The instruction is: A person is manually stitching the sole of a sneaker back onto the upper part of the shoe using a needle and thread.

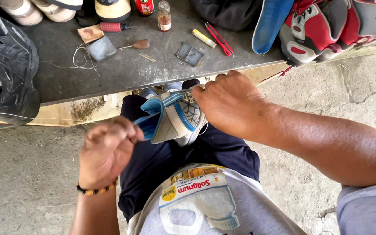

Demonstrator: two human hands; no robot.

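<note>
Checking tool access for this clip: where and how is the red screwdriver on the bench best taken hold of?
Probably by its red handle, coming from above. The screwdriver lies flat on the bench, with the thick handle at the left and the thin shaft pointing right. There is a gap around the handle for fingers.

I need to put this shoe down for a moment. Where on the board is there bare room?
Bare patches: the board's front strip below the grey pad, and between awl and grey tile. Crowded: back edge with bottles.

On the grey workbench (122, 74), a red box cutter (219, 40) lies near its right edge; a small bottle (164, 16) stands at the back.
</note>
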